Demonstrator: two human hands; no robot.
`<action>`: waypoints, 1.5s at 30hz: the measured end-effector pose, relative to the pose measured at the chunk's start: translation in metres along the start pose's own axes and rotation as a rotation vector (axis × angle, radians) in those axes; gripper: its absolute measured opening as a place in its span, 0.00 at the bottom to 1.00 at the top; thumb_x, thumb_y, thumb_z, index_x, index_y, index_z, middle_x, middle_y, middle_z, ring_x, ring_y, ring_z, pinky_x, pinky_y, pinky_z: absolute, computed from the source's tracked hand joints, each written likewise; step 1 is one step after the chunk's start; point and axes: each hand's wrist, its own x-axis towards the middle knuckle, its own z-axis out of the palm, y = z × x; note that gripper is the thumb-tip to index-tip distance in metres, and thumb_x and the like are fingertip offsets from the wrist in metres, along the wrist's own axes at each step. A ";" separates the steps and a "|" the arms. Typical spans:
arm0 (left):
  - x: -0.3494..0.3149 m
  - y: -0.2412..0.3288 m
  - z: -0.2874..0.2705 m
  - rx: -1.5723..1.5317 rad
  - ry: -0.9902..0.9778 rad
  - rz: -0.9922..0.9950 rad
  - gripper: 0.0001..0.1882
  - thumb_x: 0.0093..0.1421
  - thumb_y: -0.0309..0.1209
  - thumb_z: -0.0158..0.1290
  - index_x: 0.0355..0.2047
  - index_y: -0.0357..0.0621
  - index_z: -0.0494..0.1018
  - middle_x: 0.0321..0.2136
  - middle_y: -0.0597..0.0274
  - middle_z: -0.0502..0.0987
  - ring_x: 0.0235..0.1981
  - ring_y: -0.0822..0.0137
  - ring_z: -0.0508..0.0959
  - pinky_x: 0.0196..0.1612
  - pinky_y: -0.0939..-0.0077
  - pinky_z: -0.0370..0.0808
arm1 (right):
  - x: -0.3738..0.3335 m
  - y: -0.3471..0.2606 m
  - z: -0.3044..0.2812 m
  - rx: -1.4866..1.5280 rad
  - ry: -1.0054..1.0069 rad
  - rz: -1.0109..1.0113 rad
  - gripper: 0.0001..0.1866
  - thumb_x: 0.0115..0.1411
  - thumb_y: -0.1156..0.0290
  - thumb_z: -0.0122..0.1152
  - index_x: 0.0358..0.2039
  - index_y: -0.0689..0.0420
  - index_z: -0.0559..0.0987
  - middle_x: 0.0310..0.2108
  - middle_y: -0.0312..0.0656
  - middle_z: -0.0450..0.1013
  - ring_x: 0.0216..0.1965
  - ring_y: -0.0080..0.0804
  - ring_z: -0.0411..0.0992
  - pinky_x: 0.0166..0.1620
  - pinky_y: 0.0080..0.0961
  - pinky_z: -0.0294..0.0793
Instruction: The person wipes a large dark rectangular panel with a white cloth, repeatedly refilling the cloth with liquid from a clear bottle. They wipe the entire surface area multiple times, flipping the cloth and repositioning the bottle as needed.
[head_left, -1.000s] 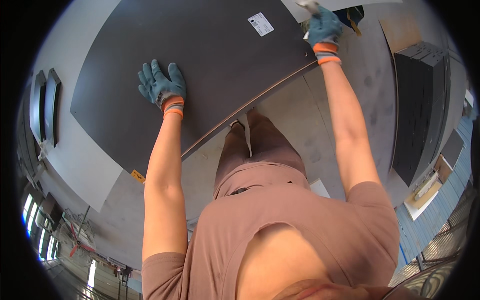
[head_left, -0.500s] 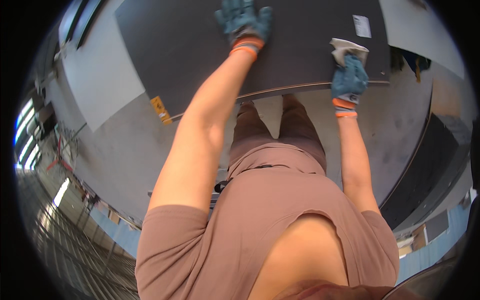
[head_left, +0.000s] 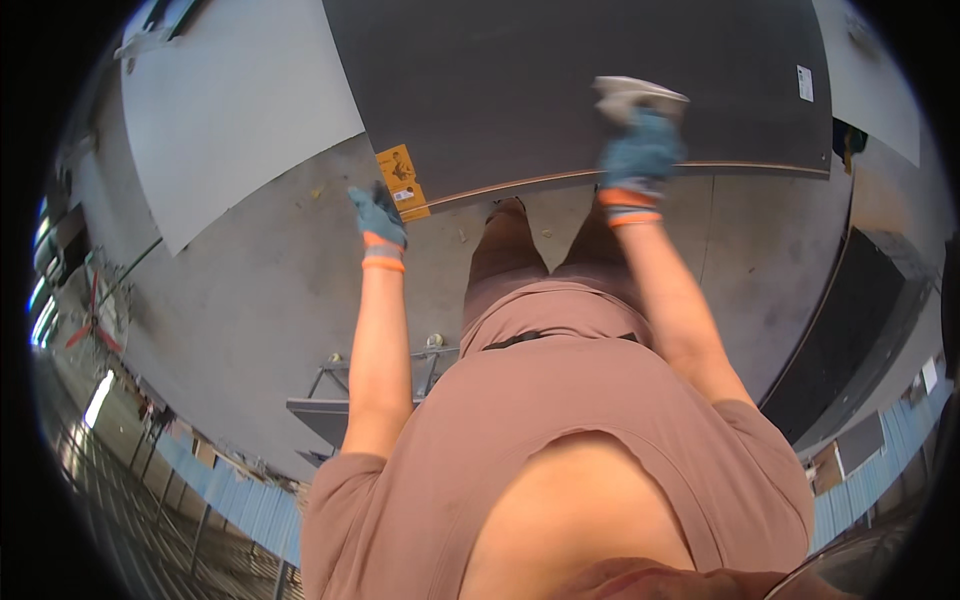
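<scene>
A large dark grey panel (head_left: 560, 90) lies flat in front of me, its near edge running across the upper picture. My right hand (head_left: 640, 150), in a blue glove with an orange cuff, presses a crumpled white cloth (head_left: 635, 97) onto the panel near that edge. My left hand (head_left: 380, 215), gloved the same way, grips the panel's near left corner beside a yellow label (head_left: 402, 180). A small white sticker (head_left: 805, 83) sits on the panel at the far right.
A pale grey sheet (head_left: 230, 110) lies to the left of the dark panel on the concrete floor (head_left: 250, 330). Another dark panel (head_left: 850, 320) lies at the right. A metal frame (head_left: 330, 395) stands low behind my left arm. Blue fencing (head_left: 230, 500) runs along the lower left.
My left hand has come off the panel's top surface and down to its near left corner. My right hand with the cloth has shifted left along the panel, and my view has turned.
</scene>
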 end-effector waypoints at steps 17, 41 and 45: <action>-0.005 -0.033 -0.032 -0.125 -0.414 -0.172 0.41 0.68 0.69 0.41 0.65 0.50 0.67 0.59 0.59 0.75 0.57 0.57 0.76 0.62 0.58 0.73 | 0.028 -0.224 0.032 0.550 -0.384 -0.135 0.17 0.52 0.71 0.66 0.45 0.52 0.81 0.43 0.38 0.78 0.42 0.42 0.78 0.44 0.41 0.80; -0.016 -0.057 0.005 0.260 0.018 0.298 0.36 0.72 0.59 0.46 0.56 0.33 0.74 0.48 0.61 0.78 0.46 0.67 0.76 0.53 0.69 0.73 | 0.123 -0.074 0.070 -0.011 -0.446 -0.041 0.28 0.66 0.59 0.56 0.62 0.61 0.73 0.61 0.55 0.71 0.62 0.53 0.70 0.66 0.49 0.66; -0.023 -0.043 0.018 0.228 -0.059 0.229 0.35 0.71 0.60 0.47 0.55 0.36 0.74 0.47 0.61 0.78 0.45 0.69 0.77 0.51 0.70 0.76 | 0.048 -0.219 0.134 0.224 -0.500 -0.549 0.25 0.65 0.62 0.55 0.62 0.52 0.75 0.68 0.40 0.68 0.67 0.37 0.67 0.69 0.37 0.63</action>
